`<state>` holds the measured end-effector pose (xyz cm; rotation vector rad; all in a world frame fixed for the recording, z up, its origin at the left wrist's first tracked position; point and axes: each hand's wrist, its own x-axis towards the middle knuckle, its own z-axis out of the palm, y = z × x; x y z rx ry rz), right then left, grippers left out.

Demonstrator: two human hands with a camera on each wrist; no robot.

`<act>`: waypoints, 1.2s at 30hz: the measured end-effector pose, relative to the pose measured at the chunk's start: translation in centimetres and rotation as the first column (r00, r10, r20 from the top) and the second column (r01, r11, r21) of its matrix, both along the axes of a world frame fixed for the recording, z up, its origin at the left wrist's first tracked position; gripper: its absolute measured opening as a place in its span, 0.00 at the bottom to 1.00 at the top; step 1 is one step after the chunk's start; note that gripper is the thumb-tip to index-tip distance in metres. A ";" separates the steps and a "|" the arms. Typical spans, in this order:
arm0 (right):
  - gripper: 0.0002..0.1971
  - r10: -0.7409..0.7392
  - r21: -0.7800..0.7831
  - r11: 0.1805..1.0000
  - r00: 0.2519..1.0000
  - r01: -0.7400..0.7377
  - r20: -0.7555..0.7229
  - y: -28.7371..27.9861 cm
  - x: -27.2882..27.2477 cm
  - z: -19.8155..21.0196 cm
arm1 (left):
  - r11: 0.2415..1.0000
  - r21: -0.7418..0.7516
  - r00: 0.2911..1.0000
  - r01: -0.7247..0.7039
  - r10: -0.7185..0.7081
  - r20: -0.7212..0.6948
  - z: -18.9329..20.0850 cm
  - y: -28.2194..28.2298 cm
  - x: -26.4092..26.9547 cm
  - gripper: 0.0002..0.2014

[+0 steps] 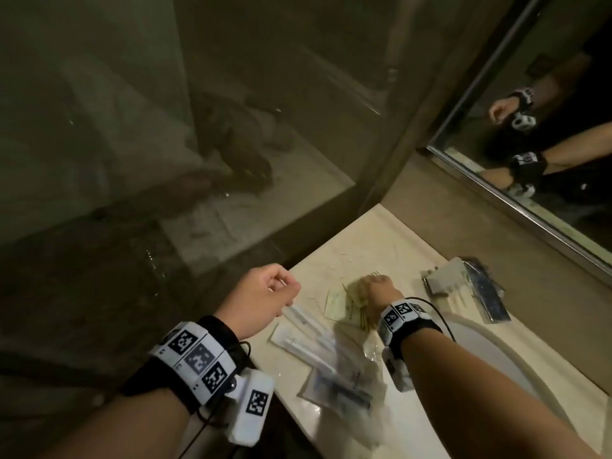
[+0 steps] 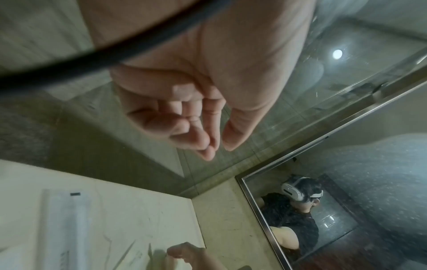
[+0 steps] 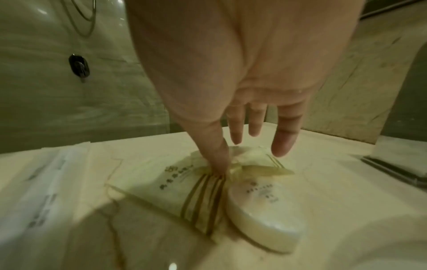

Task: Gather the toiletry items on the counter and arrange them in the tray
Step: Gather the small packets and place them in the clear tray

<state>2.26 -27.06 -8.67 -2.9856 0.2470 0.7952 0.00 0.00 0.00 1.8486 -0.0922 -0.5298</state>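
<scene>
- Right hand [image 3: 242, 73] is nearer: thumb tip on the striped sachet [image 3: 171, 184], other fingers spread just past it.
- Left hand [image 1: 265, 293] loosely curled, empty; tray [image 1: 443, 279] lies off right.

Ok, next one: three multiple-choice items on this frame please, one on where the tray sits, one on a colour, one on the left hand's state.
1. Where is the tray?
A) on the floor
B) on the counter, below the mirror
C) held in the air

2. What colour are the stripes on the sachet that the thumb of the right hand touches?
A) red
B) blue
C) gold-brown

3. What is the left hand doing?
A) holding nothing, fingers loosely curled
B) gripping the sachet
C) pressing on the tray

Key: 1 B, the head view shows it beside the mirror's frame. 2 C, the right wrist view shows the stripes. 3 A, the left wrist view shows an empty palm.
</scene>
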 end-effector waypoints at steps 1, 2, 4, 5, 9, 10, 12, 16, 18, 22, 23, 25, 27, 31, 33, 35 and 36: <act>0.19 0.006 -0.039 0.999 1.000 -0.007 -0.019 0.1 0.0 0.0 | 1.000 0.011 1.000 0.004 -0.004 0.004 -0.1 0.1 0.0 0.06; 0.20 0.017 -0.068 0.998 1.000 -0.018 -0.013 0.0 0.1 -0.2 | 1.000 0.011 1.000 -0.005 0.005 0.011 -0.2 0.2 0.2 0.06; 0.19 0.054 -0.108 0.993 0.999 -0.054 0.002 -0.1 0.0 -0.7 | 1.000 0.007 1.000 0.008 -0.008 0.016 -0.7 0.2 0.1 0.05; 0.19 0.063 -0.114 0.992 0.998 -0.062 0.004 -0.1 0.1 -0.9 | 1.000 -0.002 1.000 0.010 -0.010 0.010 -0.8 0.2 0.1 0.05; 0.16 0.091 -0.121 0.990 0.990 -0.078 0.104 -0.5 -0.2 -1.8 | 1.000 -0.018 1.000 0.015 -0.016 -0.001 -1.1 0.1 0.0 0.05; 0.16 0.087 -0.116 0.991 0.984 -0.070 0.153 -0.7 -0.3 -1.9 | 1.000 -0.021 1.000 0.016 -0.016 -0.004 -1.2 0.0 -0.1 0.05; 0.14 0.043 -0.071 0.997 0.953 -0.023 0.301 -0.6 -0.6 -1.7 | 0.999 -0.032 1.000 0.014 -0.014 -0.012 -1.4 -0.1 -0.3 0.05; 0.07 -0.448 0.384 0.888 0.663 0.252 0.600 0.3 -1.5 0.9 | 0.997 -0.079 0.999 0.013 -0.016 -0.032 -1.2 -0.6 -0.2 0.05; 0.05 -0.755 0.724 0.624 0.466 0.293 0.462 0.9 -2.3 3.0 | 0.995 -0.104 0.999 -0.002 -0.002 -0.039 -0.9 -1.3 -0.1 0.06; 0.07 -0.935 0.980 -0.105 0.319 0.172 -0.156 2.3 -4.6 7.0 | 0.989 -0.142 0.993 -0.044 0.028 -0.113 -0.6 -3.0 -0.2 0.14; 0.07 -0.914 0.971 -0.188 0.335 0.146 -0.228 2.7 -5.2 7.9 | 0.987 -0.158 0.989 -0.040 0.017 -0.144 -0.7 -3.5 -0.2 0.19; 0.08 -0.872 0.960 -0.247 0.403 0.129 -0.278 3.3 -6.1 9.4 | 0.984 -0.177 0.982 -0.015 -0.018 -0.186 -0.7 -4.3 -0.1 0.27; 0.07 -0.834 0.961 -0.233 0.478 0.148 -0.276 3.8 -6.9 10.7 | 0.979 -0.202 0.974 0.036 -0.080 -0.211 -0.7 -5.2 -0.1 0.25; 0.06 -0.772 0.947 -0.253 0.549 0.197 -0.321 4.2 -7.9 11.6 | 0.939 -0.338 0.937 0.067 -0.175 -0.301 -0.7 -6.2 -0.6 0.09; 0.05 -0.737 0.935 -0.255 0.577 0.247 -0.353 4.2 -8.2 11.5 | 0.923 -0.384 0.922 -0.014 -0.136 -0.362 -1.0 -6.2 -0.8 0.06; 0.05 -0.752 0.934 -0.158 0.574 0.322 -0.325 3.8 -8.4 10.8 | 0.915 -0.384 0.923 -0.122 -0.038 -0.383 -1.4 -5.3 -0.7 0.04; 0.05 -0.775 0.929 -0.080 0.563 0.362 -0.287 3.4 -8.3 10.2 | 0.910 -0.372 0.918 -0.186 0.026 -0.396 -1.7 -4.8 -0.5 0.05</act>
